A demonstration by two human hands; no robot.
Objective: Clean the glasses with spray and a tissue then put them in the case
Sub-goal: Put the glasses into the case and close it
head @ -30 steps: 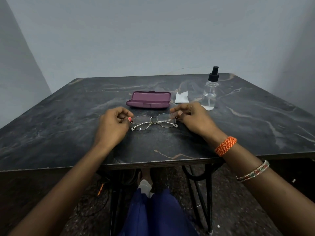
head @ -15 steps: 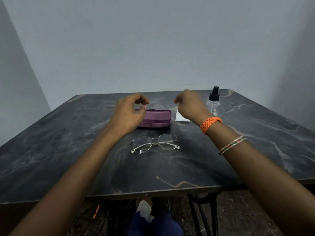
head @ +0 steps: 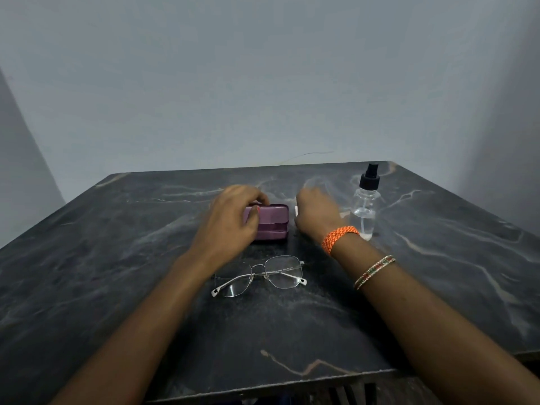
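Thin metal-framed glasses (head: 285, 271) lie folded on the dark marble table (head: 117, 258), between my forearms. Behind them sits the closed purple case (head: 273, 222). My left hand (head: 230, 220) grips its left end, fingers over the lid's back and thumb on the front. My right hand (head: 317, 214) is just right of the case, lying over the white tissue (head: 297, 211), of which only a sliver shows. Its fingers are hidden. The clear spray bottle (head: 365, 206) with a black nozzle stands upright just right of that hand.
A grey wall rises close behind the table's far edge. The table's near edge runs just below my forearms. An orange band and thin bangles sit on my right wrist.
Both hands let go of the glasses and reached forward. The left has come down onto the case, the right onto the tissue. The glasses lie where they were left.
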